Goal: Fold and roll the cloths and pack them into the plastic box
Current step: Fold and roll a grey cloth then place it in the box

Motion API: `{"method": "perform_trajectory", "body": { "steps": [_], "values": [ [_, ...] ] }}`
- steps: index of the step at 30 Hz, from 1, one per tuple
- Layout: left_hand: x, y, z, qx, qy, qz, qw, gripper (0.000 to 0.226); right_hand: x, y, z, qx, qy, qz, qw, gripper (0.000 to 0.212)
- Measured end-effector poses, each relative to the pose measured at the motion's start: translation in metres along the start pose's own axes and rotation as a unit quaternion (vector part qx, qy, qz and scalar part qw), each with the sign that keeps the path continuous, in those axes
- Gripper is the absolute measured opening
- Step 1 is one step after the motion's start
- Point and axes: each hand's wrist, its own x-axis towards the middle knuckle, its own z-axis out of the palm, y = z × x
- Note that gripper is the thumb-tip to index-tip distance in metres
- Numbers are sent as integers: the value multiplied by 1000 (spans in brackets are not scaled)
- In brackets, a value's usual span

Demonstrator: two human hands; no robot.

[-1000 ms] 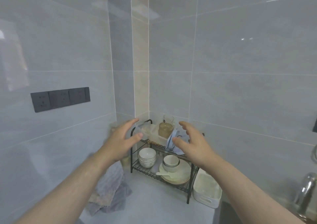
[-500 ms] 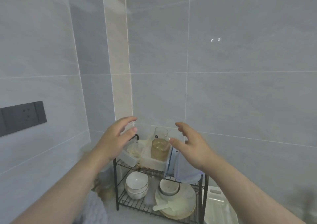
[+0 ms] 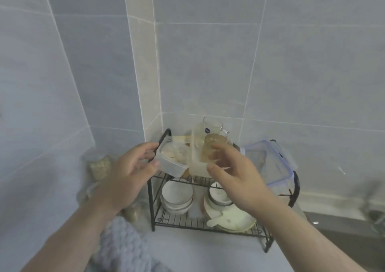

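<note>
The grey cloth (image 3: 123, 248) lies crumpled at the left on the pale desk (image 3: 198, 251). The left hand (image 3: 129, 176), which hovered half a second ago, now spreads wide at the plastic box (image 3: 171, 164) on the wire rack (image 3: 153, 199), thumb touching its near wall. The right hand (image 3: 235, 174), also spread, has reached the amber jar (image 3: 212, 147). Grey tiled walls (image 3: 312, 74) meet behind.

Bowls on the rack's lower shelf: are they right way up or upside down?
Right way up: the stacked white bowls show their hollow insides, rims facing upward.
</note>
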Motion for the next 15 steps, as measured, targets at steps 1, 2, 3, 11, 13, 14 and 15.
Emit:
{"method": "perform_trajectory", "body": {
  "steps": [1,2,3,11,13,14,15],
  "values": [
    [-9,-10,-2,-1,4,-8,1000,50,-5,5,10,6,-14,2,1000,35],
    [-18,-21,-4,1,10,-17,1000,47,-11,11,20,7,-31,4,999,32],
    [-27,-32,-5,6,16,-31,999,46,-16,17,31,6,-48,5,999,31],
    [-87,-142,-18,171,74,-125,975,34,-47,96,136,-55,-145,36,987,12],
    [-93,-168,-24,226,81,-152,959,30,-49,114,166,-65,-175,51,981,12],
    [-95,-179,-27,248,83,-157,952,29,-49,123,180,-68,-183,53,979,13],
    [-94,-189,-30,263,86,-155,948,27,-48,131,194,-69,-187,52,979,14]
  ]
}}
